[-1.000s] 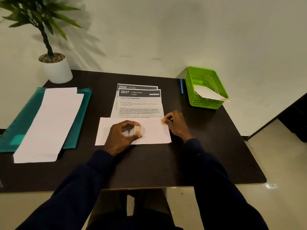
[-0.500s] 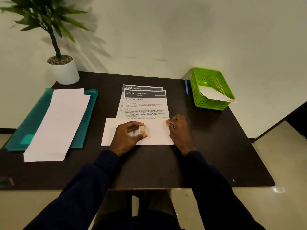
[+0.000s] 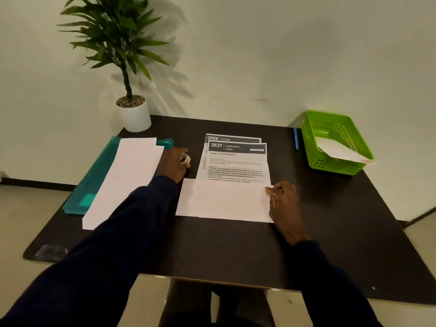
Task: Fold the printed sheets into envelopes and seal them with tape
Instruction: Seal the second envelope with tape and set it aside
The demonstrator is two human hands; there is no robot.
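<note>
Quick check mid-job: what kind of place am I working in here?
Likely an office or home desk: a dark rectangular table against a plain wall, with a potted green plant in a white pot, a green plastic mesh basket and stacked printed paper sheets.

So the desk (image 3: 236, 251) setup: folded sheet (image 3: 224, 200) sits front and center, overlapping the near edge of the printed sheets (image 3: 237, 161) stacked right behind it. Left side has a folder (image 3: 94, 182) with a stack of envelopes (image 3: 127, 178) lying on top. Potted plant (image 3: 133, 112) is in the back left corner against the wall. Back right there's a basket (image 3: 337, 142) with an envelope (image 3: 342, 152) in it, and a pen (image 3: 295, 142) just left of the basket. Left hand (image 3: 172, 165) is between the folder and the printed sheets, holding a tape roll (image 3: 185, 158); right hand (image 3: 283, 204) rests on the folded sheet's right edge.
</note>
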